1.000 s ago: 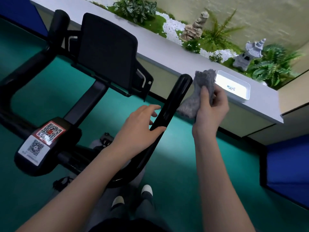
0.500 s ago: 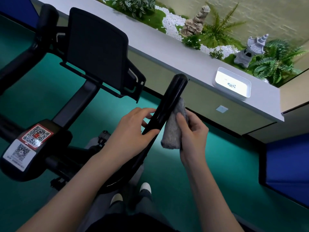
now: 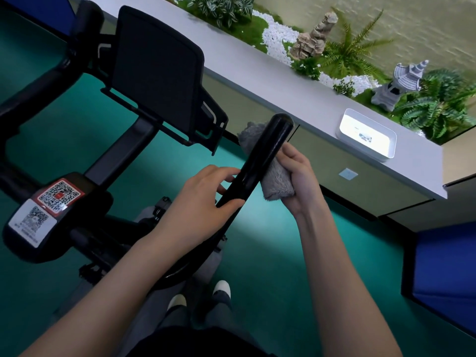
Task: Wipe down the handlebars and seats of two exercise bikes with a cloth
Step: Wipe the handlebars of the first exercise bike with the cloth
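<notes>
Mid-wipe on the bar (image 3: 260, 163) atm, imo. Right hand (image 3: 300, 181) has the grey cloth (image 3: 278, 185) bunched up and squeezed against the bar's right side. A bit of it pokes out on the left up near the end cap, so it looks wrapped behind the bar. Left hand (image 3: 203, 199) grips the bar just below that, thumb laid across it and fingers (image 3: 222, 173) curled on the far side, prob just steadying it. Key thing: the bar's long axis runs from low near the person up and away to the right, w/ the cap ending near the worktop (image 3: 257, 73). The cloth touches the upper stretch, so any stroke has to follow that line, either up to the cap or down toward the left hand, which blocks the lower part. Right hand's the one doing the work, obv. The other bar (image 3: 85, 27) is off left past the screen (image 3: 157, 70) and the seat's not in shot, so lots left to do afaict.
</notes>
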A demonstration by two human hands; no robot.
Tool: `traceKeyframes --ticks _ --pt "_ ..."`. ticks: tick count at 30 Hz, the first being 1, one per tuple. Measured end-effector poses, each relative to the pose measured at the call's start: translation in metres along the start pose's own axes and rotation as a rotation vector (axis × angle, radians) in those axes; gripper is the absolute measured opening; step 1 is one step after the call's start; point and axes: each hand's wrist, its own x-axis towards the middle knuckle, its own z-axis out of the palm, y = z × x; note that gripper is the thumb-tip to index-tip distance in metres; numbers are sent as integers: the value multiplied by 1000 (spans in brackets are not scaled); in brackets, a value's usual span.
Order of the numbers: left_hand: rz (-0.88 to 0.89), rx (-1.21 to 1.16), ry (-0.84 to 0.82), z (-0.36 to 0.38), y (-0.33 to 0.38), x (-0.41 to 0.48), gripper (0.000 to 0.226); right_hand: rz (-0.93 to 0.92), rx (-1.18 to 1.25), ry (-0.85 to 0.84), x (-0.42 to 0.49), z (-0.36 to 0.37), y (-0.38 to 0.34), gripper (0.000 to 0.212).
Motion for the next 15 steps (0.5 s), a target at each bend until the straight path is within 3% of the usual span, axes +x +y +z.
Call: traceKeyframes --ticks 5,8,11,15 --pt "-10 -17 -7 1 0 -1 42 152 -13 2 -24 -6 24 20" --pt "-14 -18 -6 0 1 1 41 156 -111 139 -41 -5 25 16" --pt "-16 -15 -9 0 1 3 43 -36 -127 363 -51 -3 0 13" --pt "-13 -19 -17 0 -1 5 44 -423 -373 465 -47 23 -47 15"
